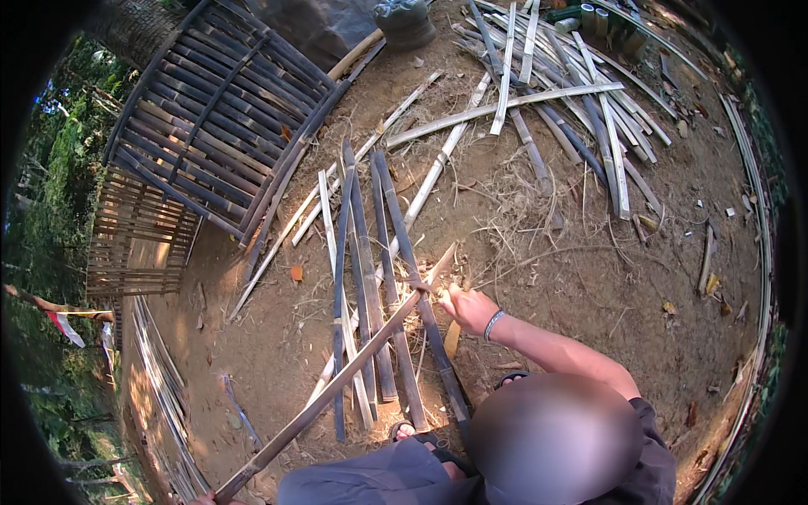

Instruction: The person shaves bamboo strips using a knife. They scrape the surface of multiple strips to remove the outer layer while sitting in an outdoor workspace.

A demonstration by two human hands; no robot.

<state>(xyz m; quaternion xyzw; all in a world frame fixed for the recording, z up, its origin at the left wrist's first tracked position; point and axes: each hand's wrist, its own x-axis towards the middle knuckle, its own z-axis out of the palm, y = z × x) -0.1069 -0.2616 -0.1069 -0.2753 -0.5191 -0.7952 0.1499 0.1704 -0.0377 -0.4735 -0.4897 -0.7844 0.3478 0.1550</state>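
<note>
A long bamboo strip slants from the lower left corner up to the middle of the view. My left hand, mostly cut off by the lower edge, is closed around its near end. Close to the strip's far end, my right hand, with a bracelet on the wrist, is closed. A short, narrow, blade-like tool sticks out of it to the left and crosses the strip; its handle is hidden in the fingers. Under the held strip, several dark bamboo strips lie side by side on the ground, pointing away from me.
A pile of split bamboo lies at the far right. A dark slatted bamboo panel stands at the far left, with a lighter one beside it. More thin strips lie at the left. Fibre shavings litter the dirt.
</note>
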